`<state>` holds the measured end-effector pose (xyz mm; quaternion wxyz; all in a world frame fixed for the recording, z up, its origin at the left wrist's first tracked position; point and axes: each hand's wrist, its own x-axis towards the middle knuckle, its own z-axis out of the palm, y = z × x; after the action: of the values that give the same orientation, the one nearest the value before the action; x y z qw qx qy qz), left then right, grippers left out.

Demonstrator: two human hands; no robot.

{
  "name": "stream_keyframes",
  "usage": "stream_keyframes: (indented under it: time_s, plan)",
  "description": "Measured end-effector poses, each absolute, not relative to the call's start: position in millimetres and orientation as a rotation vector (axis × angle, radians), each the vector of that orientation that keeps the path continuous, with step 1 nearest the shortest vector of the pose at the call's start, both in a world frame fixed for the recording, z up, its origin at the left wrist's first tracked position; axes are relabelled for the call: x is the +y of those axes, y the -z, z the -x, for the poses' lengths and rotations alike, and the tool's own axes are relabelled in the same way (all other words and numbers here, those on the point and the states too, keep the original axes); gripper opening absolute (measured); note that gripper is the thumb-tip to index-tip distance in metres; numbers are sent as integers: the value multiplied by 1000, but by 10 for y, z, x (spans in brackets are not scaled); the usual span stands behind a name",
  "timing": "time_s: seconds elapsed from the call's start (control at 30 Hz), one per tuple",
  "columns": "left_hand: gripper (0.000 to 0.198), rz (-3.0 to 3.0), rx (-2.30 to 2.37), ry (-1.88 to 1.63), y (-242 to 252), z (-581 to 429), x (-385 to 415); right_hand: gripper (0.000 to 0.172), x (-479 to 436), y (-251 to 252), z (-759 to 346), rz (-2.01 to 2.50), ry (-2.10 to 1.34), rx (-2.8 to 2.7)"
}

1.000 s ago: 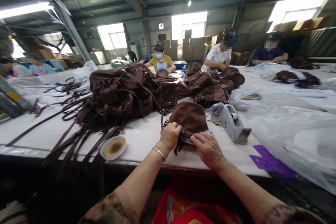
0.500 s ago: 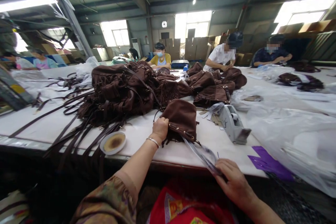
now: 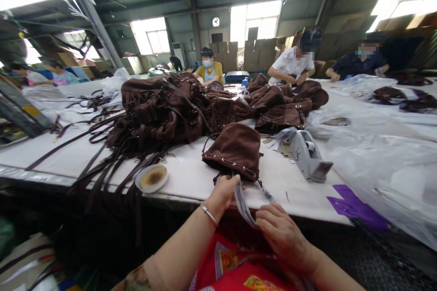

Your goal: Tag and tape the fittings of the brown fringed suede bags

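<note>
A brown suede fringed bag [image 3: 235,148] lies on the white table [image 3: 191,177] just beyond my hands. From its near edge runs a thin clear plastic strip [image 3: 244,206]. My left hand [image 3: 224,192] is closed on the strip's upper end at the table's front edge. My right hand [image 3: 280,233] sits lower, below the table edge, fingers pinched on the strip's other end. A silver bangle circles my left wrist.
A heap of brown fringed bags [image 3: 164,109] and loose straps [image 3: 99,168] covers the table's left and middle. A small dish [image 3: 151,178] sits near the front edge, a grey tape dispenser [image 3: 309,155] to the right, clear plastic bags [image 3: 382,154] beyond. Several people work at the far side.
My left hand came off the bag's top and dropped to the table edge onto the strip. My right hand, which had pulled the strip out toward me, moved up closer to the left.
</note>
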<state>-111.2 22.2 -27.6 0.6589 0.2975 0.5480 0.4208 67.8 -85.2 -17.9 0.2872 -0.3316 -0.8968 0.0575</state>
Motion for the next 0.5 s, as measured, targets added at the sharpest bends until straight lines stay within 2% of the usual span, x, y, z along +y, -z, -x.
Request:
stream_keyframes:
  time_s: [0.13, 0.27, 0.37, 0.5]
  plan:
    - [18, -523, 1152, -1005, 226, 1116, 254, 15, -735, 213, -709, 881, -329, -2354]
    - [11, -508, 1113, -1052, 221, 1060, 37, 32, -322, 209, -689, 1169, -195, -2072]
    - [20, -579, 1045, -1073, 166, 1038, -173, 50, 46, 129, -509, 1350, -77, -2156]
    - [34, -800, 936, -1000, 38, 1247, -458, 45, 483, 53, -299, 1601, -65, -2200]
